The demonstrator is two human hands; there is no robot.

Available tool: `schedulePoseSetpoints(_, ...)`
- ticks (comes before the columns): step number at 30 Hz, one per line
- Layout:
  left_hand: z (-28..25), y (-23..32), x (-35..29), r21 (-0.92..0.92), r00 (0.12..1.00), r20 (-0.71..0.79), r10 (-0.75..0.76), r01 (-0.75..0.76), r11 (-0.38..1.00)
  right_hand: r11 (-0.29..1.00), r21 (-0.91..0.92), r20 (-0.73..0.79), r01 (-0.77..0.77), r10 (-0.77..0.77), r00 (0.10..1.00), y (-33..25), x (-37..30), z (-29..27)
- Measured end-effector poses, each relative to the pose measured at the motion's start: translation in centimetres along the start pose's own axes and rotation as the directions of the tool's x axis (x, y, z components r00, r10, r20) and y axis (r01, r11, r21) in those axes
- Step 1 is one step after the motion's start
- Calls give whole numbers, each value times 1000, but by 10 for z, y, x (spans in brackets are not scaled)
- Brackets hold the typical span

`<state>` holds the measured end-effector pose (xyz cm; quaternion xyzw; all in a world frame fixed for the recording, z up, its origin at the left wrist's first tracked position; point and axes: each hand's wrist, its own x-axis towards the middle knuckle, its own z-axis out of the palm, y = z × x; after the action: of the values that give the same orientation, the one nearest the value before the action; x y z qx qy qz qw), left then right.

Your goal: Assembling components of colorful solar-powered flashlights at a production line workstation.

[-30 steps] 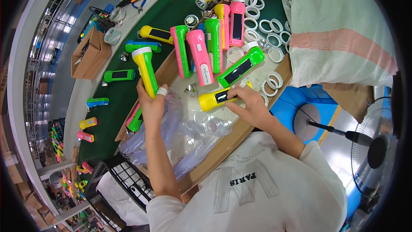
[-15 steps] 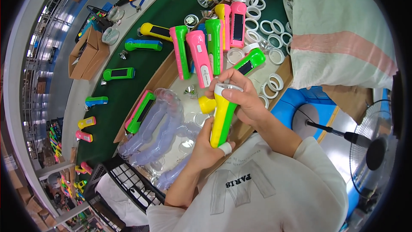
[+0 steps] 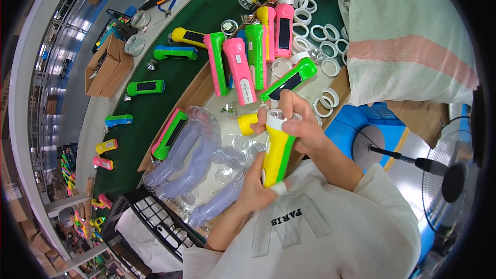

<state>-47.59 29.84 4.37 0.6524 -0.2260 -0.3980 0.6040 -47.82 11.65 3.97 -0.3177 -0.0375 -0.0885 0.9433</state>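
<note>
A yellow and green flashlight (image 3: pixel 277 157) stands nearly upright in front of my chest, its head pointing away from me. My left hand (image 3: pixel 254 188) is wrapped round the lower body, with white tape on one digit. The fingers of my right hand (image 3: pixel 306 128) close on the white ring (image 3: pixel 277 123) at the flashlight's head. Just past them lies a green flashlight (image 3: pixel 290 80) with a dark panel. A loose yellow flashlight head (image 3: pixel 248 123) sits beside my right fingers, partly hidden by them.
Pink flashlights (image 3: pixel 239 70) and green ones lie in the cardboard tray (image 3: pixel 173 95). Loose white rings (image 3: pixel 325 33), stacked clear lenses (image 3: pixel 181 150) and reflectors surround them. A green conveyor (image 3: pixel 139 108) carries more flashlights. A woven sack (image 3: pixel 408 36), a fan (image 3: pixel 449 175) and a black crate (image 3: pixel 160 222) stand around.
The flashlight has shifted slightly right and toward me and stands more upright. My right fingers have moved from around its head to the rim of the white ring.
</note>
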Motion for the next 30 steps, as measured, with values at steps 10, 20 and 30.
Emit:
schedulePoseSetpoints(10, -70, -6, 37, 123, 939, -343, -24, 70, 990, 214, -974, -137, -66, -334, 933, -34, -7, -38)
schedulePoseSetpoints(20, -145, 16, 72, 961, 744, -186, 642, 2, 275, -670, -690, -125, -273, -262, 957, -59, -47, -96)
schedulePoseSetpoints(30, -77, -19, 45, 987, 964, 6, 267, -48, 151, 21, -988, -153, -153, -249, 956, -57, -38, -46)
